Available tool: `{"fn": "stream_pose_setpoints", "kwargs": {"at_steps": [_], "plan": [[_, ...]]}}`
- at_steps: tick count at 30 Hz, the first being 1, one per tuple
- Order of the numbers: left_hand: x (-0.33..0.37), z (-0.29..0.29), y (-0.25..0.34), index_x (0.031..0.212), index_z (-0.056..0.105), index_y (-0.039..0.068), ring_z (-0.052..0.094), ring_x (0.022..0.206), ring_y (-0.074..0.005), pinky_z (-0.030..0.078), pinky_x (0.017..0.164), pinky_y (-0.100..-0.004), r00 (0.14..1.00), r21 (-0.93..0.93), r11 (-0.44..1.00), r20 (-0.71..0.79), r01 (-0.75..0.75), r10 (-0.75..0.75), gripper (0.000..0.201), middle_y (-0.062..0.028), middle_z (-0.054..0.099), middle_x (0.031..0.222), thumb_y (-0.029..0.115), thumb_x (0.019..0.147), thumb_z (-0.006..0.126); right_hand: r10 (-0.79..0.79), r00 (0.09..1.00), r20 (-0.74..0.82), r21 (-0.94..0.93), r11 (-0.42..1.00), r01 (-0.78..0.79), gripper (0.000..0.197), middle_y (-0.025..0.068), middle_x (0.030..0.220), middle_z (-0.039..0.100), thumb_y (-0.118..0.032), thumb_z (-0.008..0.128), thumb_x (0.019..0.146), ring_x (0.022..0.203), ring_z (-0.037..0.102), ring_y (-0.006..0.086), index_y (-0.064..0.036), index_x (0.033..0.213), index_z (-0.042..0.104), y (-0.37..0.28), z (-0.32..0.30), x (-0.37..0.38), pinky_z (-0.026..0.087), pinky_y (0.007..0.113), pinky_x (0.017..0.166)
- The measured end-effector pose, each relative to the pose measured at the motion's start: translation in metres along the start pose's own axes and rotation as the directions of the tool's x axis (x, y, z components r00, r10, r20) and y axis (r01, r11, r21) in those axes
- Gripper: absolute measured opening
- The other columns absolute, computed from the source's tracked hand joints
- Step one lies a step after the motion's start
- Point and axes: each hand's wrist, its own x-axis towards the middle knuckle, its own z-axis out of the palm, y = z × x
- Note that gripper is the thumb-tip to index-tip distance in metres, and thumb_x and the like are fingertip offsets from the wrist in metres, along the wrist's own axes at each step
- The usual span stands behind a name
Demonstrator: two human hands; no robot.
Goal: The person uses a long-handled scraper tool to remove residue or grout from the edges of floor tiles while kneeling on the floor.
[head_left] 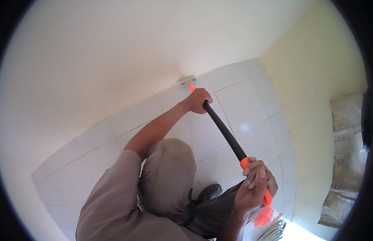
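Observation:
A long-handled scraper [225, 130] with a black shaft and orange ends slants across the view. Its small greyish head [188, 82] rests where the wall meets the tiled floor; the blade's exact shape is hard to make out. My left hand [198, 100] is wrapped round the tool close to its orange neck, just behind the head. At the lower right, my right hand [256, 182] closes round the orange grip at the handle's near end, its fingers partly hiding the grip. My bent knee [170, 168] is between my arms.
A cream wall [126, 52] rises from the white floor tiles [242, 100], and a second wall [311, 84] stands to the right. Patterned cloth [343, 156] hangs there. Beside my right hand lie a red plastic bag [263, 217] and a coiled pale cable [273, 231].

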Motion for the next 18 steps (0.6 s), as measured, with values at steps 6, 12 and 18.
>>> {"fn": "stream_pose_setpoints", "kwargs": {"at_steps": [6, 12, 18], "plan": [[-0.002, 0.006, 0.001, 0.053, 0.035, 0.006, 0.04, 0.051, -0.0347, 0.029, 0.053, -0.0431, 1.0, -0.053, 0.998, 0.01, -0.022, 0.022, 0.028, -0.0144, 0.038, 0.051, 0.011, 0.047, 0.062, 0.003, 0.997, -0.071, -0.004, 1.0, -0.003, 0.038, 0.0086, 0.061, 0.05, -0.014, 0.051, 0.098, 0.062, 0.05, 0.019, -0.005, 0.061, 0.044, 0.01, 0.003, -0.011, 0.045, 0.048, 0.095], [-0.011, 0.021, 0.008, 0.055, 0.037, 0.005, 0.041, 0.049, -0.0347, 0.028, 0.049, -0.0419, 0.995, -0.107, 0.989, -0.014, -0.1, 0.099, 0.027, -0.0147, 0.038, 0.053, 0.013, 0.048, 0.063, -0.007, 1.0, -0.001, 0.044, 0.999, 0.007, 0.037, 0.0066, 0.059, 0.047, -0.011, 0.05, 0.096, 0.062, 0.05, 0.0195, -0.0068, 0.06, 0.042, 0.003, -0.006, -0.014, 0.046, 0.048, 0.093], [-0.016, 0.021, -0.006, 0.052, 0.036, 0.01, 0.043, 0.051, -0.0336, 0.031, 0.054, -0.0407, 0.998, -0.047, 0.998, -0.058, -0.039, 0.036, 0.027, -0.013, 0.038, 0.052, 0.012, 0.047, 0.063, 0.074, 0.997, -0.005, 0.016, 0.997, -0.074, 0.039, 0.0071, 0.058, 0.048, -0.015, 0.051, 0.097, 0.063, 0.052, 0.0188, -0.0043, 0.061, 0.044, -0.001, -0.004, 0.005, 0.046, 0.048, 0.093]]}}
